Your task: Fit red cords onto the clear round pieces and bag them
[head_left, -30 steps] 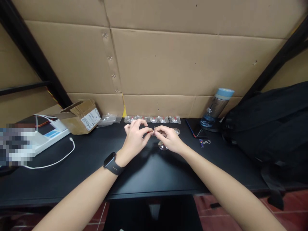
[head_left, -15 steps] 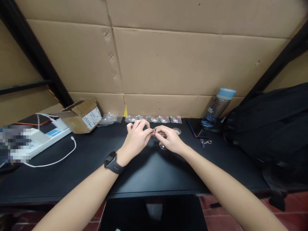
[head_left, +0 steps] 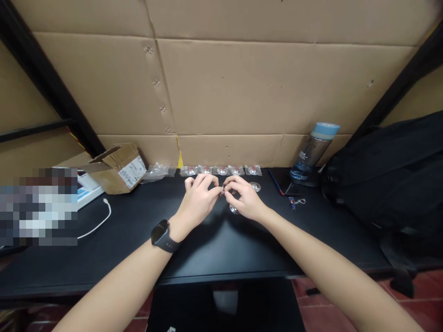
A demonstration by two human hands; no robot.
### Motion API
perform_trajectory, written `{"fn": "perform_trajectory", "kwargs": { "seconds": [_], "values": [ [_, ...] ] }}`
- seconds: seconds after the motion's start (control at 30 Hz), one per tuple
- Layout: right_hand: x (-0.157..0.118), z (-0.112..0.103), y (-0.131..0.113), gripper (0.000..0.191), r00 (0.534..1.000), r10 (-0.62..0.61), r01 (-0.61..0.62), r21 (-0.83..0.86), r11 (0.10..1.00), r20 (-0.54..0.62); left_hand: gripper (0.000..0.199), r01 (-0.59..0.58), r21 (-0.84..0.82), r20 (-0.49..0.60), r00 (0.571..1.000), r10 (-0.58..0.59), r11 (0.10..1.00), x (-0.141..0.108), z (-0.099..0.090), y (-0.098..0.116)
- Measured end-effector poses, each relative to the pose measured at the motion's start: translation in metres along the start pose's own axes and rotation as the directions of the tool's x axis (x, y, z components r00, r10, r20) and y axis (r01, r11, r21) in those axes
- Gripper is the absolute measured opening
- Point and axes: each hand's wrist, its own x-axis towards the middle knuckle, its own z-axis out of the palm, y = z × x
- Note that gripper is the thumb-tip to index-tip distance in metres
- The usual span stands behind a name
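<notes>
My left hand (head_left: pixel 199 198), with a black watch on the wrist, pinches a small thin metal disc (head_left: pixel 222 190) seen nearly edge-on. Across from it, the fingertips of my right hand (head_left: pixel 245 199) close on the disc's other side. The fingers cover much of it, so its exact kind does not show. Beneath my right hand lies a shiny round metal piece (head_left: pixel 233 210), partly hidden. Another round metal piece (head_left: pixel 255 186) rests just beyond that hand. Several clear packets (head_left: pixel 252 170) holding round metal pieces stand in a row behind my hands.
At the left are an open cardboard box (head_left: pixel 121 170), a clear plastic bag (head_left: pixel 157 170), a power strip (head_left: pixel 88 196) and a white cable (head_left: pixel 100 223). To the right are a phone (head_left: pixel 282 182), a keychain (head_left: pixel 293 203), a water bottle (head_left: pixel 311 154) and a black backpack (head_left: pixel 391 180).
Both hands stay together around the disc, with slight finger shifts; my right fingers now look more bent. The view has moved slightly, and the blurred patch at the left covers more.
</notes>
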Motion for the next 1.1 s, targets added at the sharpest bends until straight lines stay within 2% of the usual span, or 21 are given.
{"fn": "perform_trajectory", "kwargs": {
  "seconds": [0.13, 0.23, 0.27, 0.37, 0.43, 0.6, 0.73, 0.9, 1.1],
  "values": [
    [0.001, 0.001, -0.003, 0.010, 0.998, 0.014, -0.013, 0.015, 1.000, -0.058, 0.019, 0.008, -0.031, 0.001, 1.000, -0.008, 1.000, 0.000, 0.001, 0.001],
    [0.002, -0.001, -0.003, 0.009, 0.995, 0.038, -0.034, 0.044, 0.998, -0.092, 0.011, 0.052, -0.069, 0.040, 0.998, -0.050, 0.996, 0.000, 0.003, 0.001],
    [0.002, -0.002, -0.002, 0.009, 0.994, 0.048, -0.043, 0.052, 0.998, -0.101, 0.016, 0.074, -0.091, 0.065, 0.996, -0.069, 0.993, 0.001, 0.003, 0.001],
    [0.002, -0.005, 0.000, 0.008, 0.991, 0.075, -0.069, 0.056, 0.996, -0.110, 0.058, 0.131, -0.182, 0.151, 0.983, -0.104, 0.975, 0.001, 0.004, 0.002],
    [0.002, -0.006, 0.001, 0.008, 0.992, 0.083, -0.078, 0.057, 0.995, -0.097, 0.065, 0.153, -0.238, 0.194, 0.975, -0.107, 0.959, 0.001, 0.006, 0.003],
    [0.002, -0.006, -0.002, 0.009, 0.996, 0.086, -0.083, 0.087, 0.993, -0.025, 0.038, 0.234, -0.280, 0.244, 0.955, -0.167, 0.931, 0.000, 0.008, 0.007],
    [0.003, -0.007, -0.004, 0.009, 0.998, 0.062, -0.060, 0.074, 0.995, -0.027, 0.046, 0.241, -0.328, 0.255, 0.954, -0.160, 0.913, 0.001, 0.006, 0.010],
    [0.003, -0.011, 0.001, 0.008, 0.997, 0.073, -0.073, 0.017, 0.997, -0.030, 0.025, 0.240, -0.303, 0.272, 0.949, -0.158, 0.922, 0.000, 0.007, 0.009],
    [0.003, -0.013, 0.004, 0.008, 0.998, 0.053, -0.055, -0.041, 0.998, -0.036, 0.022, 0.232, -0.283, 0.281, 0.948, -0.151, 0.931, 0.000, 0.010, 0.006]
  ]
}}
